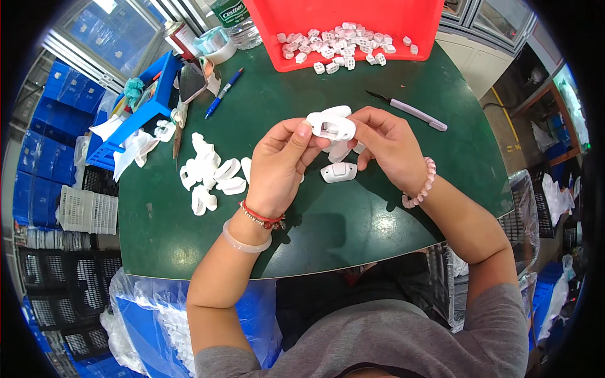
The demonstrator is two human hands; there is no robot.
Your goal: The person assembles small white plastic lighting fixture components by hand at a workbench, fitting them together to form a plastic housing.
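Above the green table, my left hand [277, 154] and my right hand [394, 148] hold a small white plastic housing [343, 133] between them. An oval opening in it faces up, and each thumb and finger pinches one end. Just below, another white plastic piece [339, 172] with a small hole at each end lies on the table. More white pieces lie behind and under my fingers, partly hidden. Left of my left hand is a loose heap of rounded white plastic parts [205, 165].
A red bin [353, 14] at the far side holds many small white blocks [343, 43], some at its front edge. A lavender pen [419, 114], a blue pen [224, 93], a phone [192, 82] and a blue tray [165, 85] lie around the green table [183, 242].
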